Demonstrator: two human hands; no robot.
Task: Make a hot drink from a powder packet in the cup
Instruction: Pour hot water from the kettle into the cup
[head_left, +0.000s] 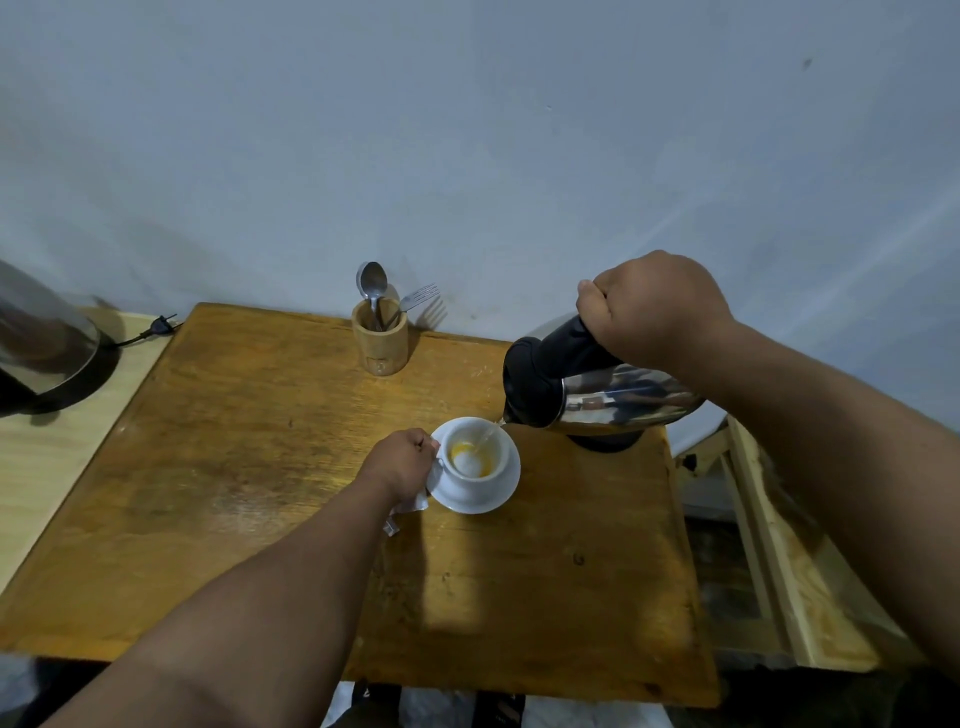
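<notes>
Your white cup sits on its saucer about mid-table, a bit right of centre, and there's a mound of pale powder in it with a yellow-orange ring already wetting at the edges. The stream from the steel kettle is thin and lands near the far inside wall, so the big risk here is splash: if you tip harder, hot water can bounce off the powder heap or run down the outside onto the saucer. Your left hand is curled tight at the cup's handle side, with what looks like the torn white packet tucked under it, and those knuckles are right next to the pour, so any wobble means a scald. Your right hand is fisted round the black handle, kettle tilted almost flat; I'd guess a full kettle could gush suddenly at that angle. Also watch overfilling, it's a small cup and the clump may need stirring room. The spoon is in the wooden holder at the far edge, so you'll be reaching over a hot cup.
</notes>
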